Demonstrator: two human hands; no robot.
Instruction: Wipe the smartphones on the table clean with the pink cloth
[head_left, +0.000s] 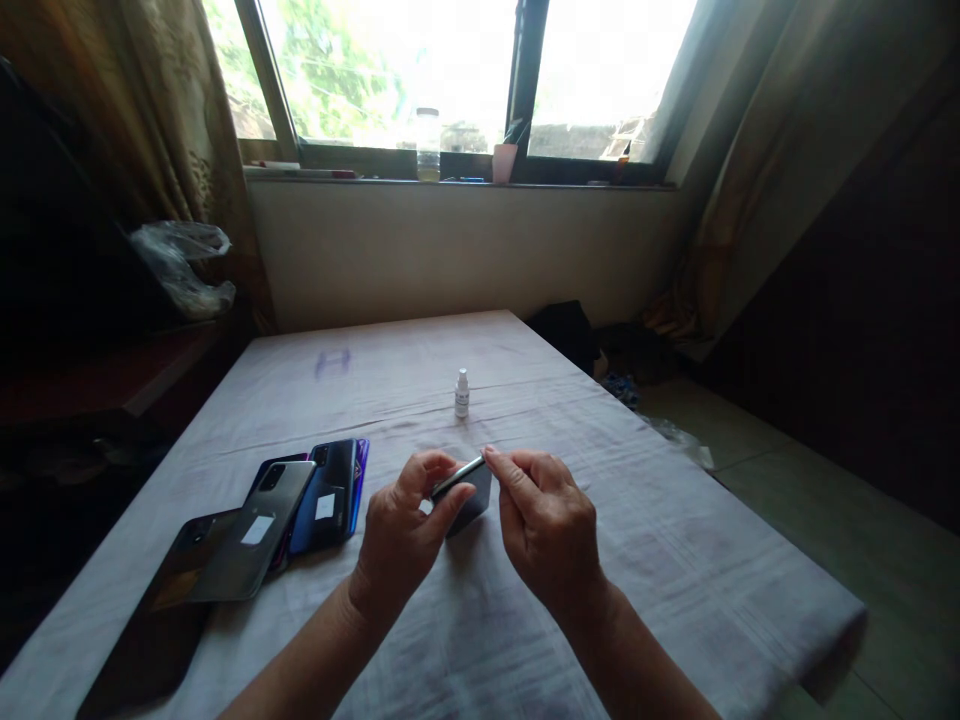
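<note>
From my remote feed, the left hand [403, 522] clasps a dark phone [471, 507], its upper edge running toward two o'clock; there the right hand [549, 508] bunches its fingers at the corner, gripping or not I can't tell

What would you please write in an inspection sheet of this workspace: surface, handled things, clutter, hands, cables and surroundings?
Surface: pale, creased cloth over the table, purple mark near its far left.
Handled things: dark phone-like device, tilted.
Clutter: overlapping phones at left, some with white labels; small white bottle upright beyond the hands.
Hands: left hand grips the device; right hand is at its raised end.
Cables: nothing seen.
Surroundings: window ahead, jar and pink pot on its sill; plastic bag at left.
</note>
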